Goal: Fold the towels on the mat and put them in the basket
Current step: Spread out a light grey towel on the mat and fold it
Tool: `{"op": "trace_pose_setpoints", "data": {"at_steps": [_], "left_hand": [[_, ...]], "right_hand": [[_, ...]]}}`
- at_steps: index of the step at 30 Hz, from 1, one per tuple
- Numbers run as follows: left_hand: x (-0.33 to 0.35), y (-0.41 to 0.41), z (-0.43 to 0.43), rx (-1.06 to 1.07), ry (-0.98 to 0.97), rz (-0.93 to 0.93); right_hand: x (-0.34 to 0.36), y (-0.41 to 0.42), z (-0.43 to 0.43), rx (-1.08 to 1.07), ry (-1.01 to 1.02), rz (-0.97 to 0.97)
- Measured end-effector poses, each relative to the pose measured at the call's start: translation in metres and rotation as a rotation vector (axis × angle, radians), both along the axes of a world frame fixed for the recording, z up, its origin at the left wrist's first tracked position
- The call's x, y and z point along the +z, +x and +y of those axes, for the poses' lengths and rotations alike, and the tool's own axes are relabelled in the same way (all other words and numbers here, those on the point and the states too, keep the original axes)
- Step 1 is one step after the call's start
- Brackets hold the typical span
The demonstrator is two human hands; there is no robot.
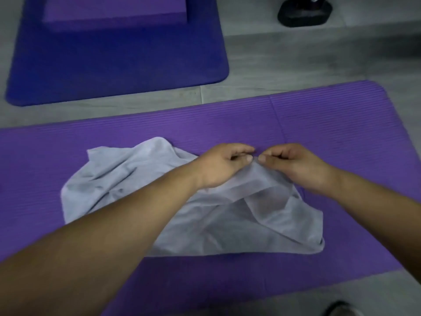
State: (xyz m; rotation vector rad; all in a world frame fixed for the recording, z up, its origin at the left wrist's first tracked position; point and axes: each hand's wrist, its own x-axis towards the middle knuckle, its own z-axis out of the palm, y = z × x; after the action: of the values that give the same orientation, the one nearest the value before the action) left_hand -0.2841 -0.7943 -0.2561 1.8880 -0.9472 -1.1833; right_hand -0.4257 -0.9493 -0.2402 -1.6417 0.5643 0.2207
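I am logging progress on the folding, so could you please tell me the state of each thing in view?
purple mat: laid flat on the floor
grey towel: crumpled, not yet folded, on the purple mat
left hand: pinches the towel's far edge
right hand: pinches the same edge, close beside the left hand
blue mat: laid flat, purple block on it

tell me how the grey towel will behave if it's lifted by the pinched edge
Probably floppy: the grey towel lies in soft creases and drapes from where the left hand and right hand pinch it. Likely light, since fingertip pinches raise its edge. It may drag on the ribbed mat.
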Motion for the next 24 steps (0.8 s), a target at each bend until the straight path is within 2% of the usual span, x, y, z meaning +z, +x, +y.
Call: {"op": "trace_pose_setpoints", "data": {"at_steps": [3,5,8,11,14,17,19,21,22,24], "left_hand": [[-0.023,-0.003,-0.035,0.023,-0.009,0.076],[-0.034,-0.002,-0.053,0.057,-0.031,0.052],[-0.04,0.004,-0.072,-0.043,0.038,-0.173],[-0.041,0.012,-0.086,-0.136,0.16,-0.376],[-0.046,0.015,-0.094,-0.016,0.125,-0.414],[-0.065,0.026,-0.099,0.244,0.11,-0.369],[-0.082,0.031,-0.103,0.375,0.128,-0.354],[-0.095,0.031,-0.11,0.481,0.123,-0.35],[-0.097,0.029,-0.114,0.521,0.121,-0.346],[-0.1,0.029,-0.123,0.565,0.118,-0.348]], "right_hand": [[-0.021,-0.007,-0.045,0.106,-0.011,0.006],[-0.038,-0.01,-0.07,0.19,-0.054,0.048],[-0.057,-0.016,-0.096,0.353,-0.229,0.128],[-0.057,-0.017,-0.119,0.44,-0.312,0.224],[-0.048,-0.02,-0.154,0.481,-0.574,0.345],[-0.047,-0.037,-0.197,0.345,-0.706,0.354],[-0.055,-0.05,-0.219,0.122,-0.605,0.272],[-0.069,-0.057,-0.234,-0.098,-0.352,0.184],[-0.076,-0.058,-0.239,-0.153,-0.254,0.17],[-0.091,-0.061,-0.25,-0.191,-0.195,0.196]]}}
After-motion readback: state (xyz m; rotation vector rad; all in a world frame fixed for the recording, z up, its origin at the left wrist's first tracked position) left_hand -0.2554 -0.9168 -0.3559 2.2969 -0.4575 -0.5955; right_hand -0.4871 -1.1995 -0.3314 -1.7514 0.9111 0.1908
